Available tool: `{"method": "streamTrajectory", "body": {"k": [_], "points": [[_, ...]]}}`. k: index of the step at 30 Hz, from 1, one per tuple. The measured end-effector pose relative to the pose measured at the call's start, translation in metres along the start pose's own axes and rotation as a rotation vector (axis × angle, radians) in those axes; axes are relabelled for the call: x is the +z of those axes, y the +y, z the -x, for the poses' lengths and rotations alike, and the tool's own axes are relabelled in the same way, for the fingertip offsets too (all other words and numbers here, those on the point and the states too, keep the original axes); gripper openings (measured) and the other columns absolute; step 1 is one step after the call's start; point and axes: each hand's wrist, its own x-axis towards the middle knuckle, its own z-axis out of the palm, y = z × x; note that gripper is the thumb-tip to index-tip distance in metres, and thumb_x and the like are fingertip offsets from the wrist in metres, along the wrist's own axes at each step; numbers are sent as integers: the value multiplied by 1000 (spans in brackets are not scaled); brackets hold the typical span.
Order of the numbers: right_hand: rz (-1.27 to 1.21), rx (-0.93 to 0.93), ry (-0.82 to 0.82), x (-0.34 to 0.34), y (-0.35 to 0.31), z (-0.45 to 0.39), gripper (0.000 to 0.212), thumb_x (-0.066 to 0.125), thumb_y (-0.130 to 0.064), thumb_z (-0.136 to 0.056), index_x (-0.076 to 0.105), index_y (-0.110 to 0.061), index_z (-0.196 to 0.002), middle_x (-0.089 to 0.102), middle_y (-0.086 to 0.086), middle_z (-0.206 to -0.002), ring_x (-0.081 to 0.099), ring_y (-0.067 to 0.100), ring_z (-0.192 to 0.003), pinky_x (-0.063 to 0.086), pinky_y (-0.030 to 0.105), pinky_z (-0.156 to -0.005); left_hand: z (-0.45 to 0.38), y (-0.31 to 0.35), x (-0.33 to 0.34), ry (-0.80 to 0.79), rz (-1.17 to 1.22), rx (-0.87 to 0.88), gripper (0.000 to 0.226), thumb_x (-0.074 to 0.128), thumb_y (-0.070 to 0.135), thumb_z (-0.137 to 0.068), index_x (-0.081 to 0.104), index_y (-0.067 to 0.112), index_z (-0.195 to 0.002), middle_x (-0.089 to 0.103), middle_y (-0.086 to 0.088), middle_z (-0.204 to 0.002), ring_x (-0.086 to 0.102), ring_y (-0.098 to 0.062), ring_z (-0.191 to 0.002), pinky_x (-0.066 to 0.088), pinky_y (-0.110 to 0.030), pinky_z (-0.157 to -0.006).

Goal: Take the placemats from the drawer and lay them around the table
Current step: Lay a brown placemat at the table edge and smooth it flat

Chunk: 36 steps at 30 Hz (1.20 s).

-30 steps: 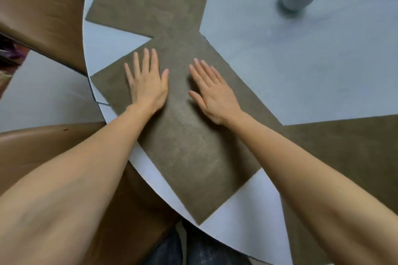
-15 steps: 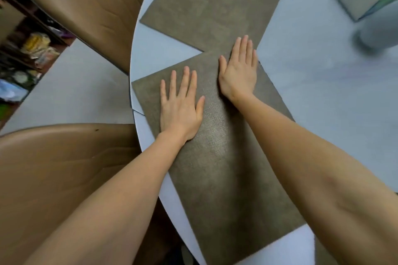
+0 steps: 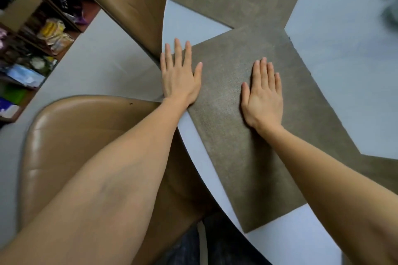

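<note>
Three placemats are laid on the bench (image 3: pixel 355 75); the nearest placemat (image 3: pixel 243 135) is pressed flat by left hand (image 3: pixel 179 79) and right hand (image 3: pixel 263 95), each grip released. Any remaining seats, toward 3 o'clock, cannot be seen.

I am getting one head view, looking steeply down and forward, sitting close over the table edge (image 3: pixel 189 135) and a chair (image 3: pixel 75 135).

Placemat (image 3: pixel 247 135) matt, woven-textured cloth; table (image 3: pixel 344 66) smooth matt; chair (image 3: pixel 71 135) glossy leather-like.
</note>
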Motion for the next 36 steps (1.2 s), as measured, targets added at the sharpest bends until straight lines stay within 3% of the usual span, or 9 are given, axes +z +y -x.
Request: {"method": "streamTrajectory", "body": {"k": [3,8,17,21,26,30,33,35,36], "points": [[0,6,20,0,-1,1,61,20,-38,-100,7,-11,-154,4,6,-162,1,19,-149,1,36,-122,37,15,8,17,-17,0,69,16,50,-100,2,10,-154,-3,-17,-161,-6,-32,-149,-3,-44,-122],[-14,36,38,4,-4,4,60,20,-37,-101,9,-13,-154,6,6,-162,3,20,-149,1,35,-122,105,31,21,-51,-45,330,64,15,50,-100,-1,21,-155,-5,-7,-163,-9,-27,-149,-5,-46,-121],[2,33,-9,17,1,144,61,23,-46,-101,7,-20,-154,3,3,-162,-1,19,-149,-2,35,-121,107,32,18,-71,-65,344,63,15,49,-101,-3,21,-155,-7,-7,-162,-10,-30,-149,-6,-48,-120],[55,-11,-76,13,35,196,65,12,-53,-97,5,-24,-154,2,0,-161,-3,16,-149,-6,32,-120,112,36,11,-156,-106,349,64,15,49,-101,-6,19,-154,-12,-9,-162,-13,-33,-148,-7,-51,-118],[15,191,-118,4,53,240,65,22,-51,-100,-3,-22,-153,-6,0,-161,-9,16,-148,-8,32,-119,193,38,8,-304,-230,738,68,19,55,-99,-8,24,-154,-14,-4,-162,-13,-33,-148,-3,-58,-118],[-28,238,-278,-16,46,249,69,25,-48,-100,-9,-18,-153,-15,4,-160,-13,20,-148,-5,37,-120,229,44,-10,-467,-329,795,71,28,51,-100,-10,24,-153,-17,-4,-161,-14,-33,-148,2,-54,-119],[-44,256,-464,-42,39,241,71,39,-41,-98,6,-12,-153,-1,12,-161,4,31,-148,15,43,-118,222,54,-43,-647,-370,705,64,39,42,-100,12,22,-155,3,-5,-163,12,-30,-149,21,-48,-118],[-5,205,-519,-63,29,230,50,43,-34,-95,39,-8,-138,36,17,-147,40,35,-132,39,41,-100,223,57,-73,-686,-324,598,51,40,40,-100,37,18,-147,34,-9,-153,38,-29,-137,35,-44,-111],[11,161,-520,-75,22,224,39,42,-30,-95,52,-8,-126,51,16,-133,52,34,-118,44,38,-87,225,56,-90,-674,-290,552,49,39,39,-100,42,17,-144,43,-9,-148,43,-29,-133,37,-43,-109]]}}
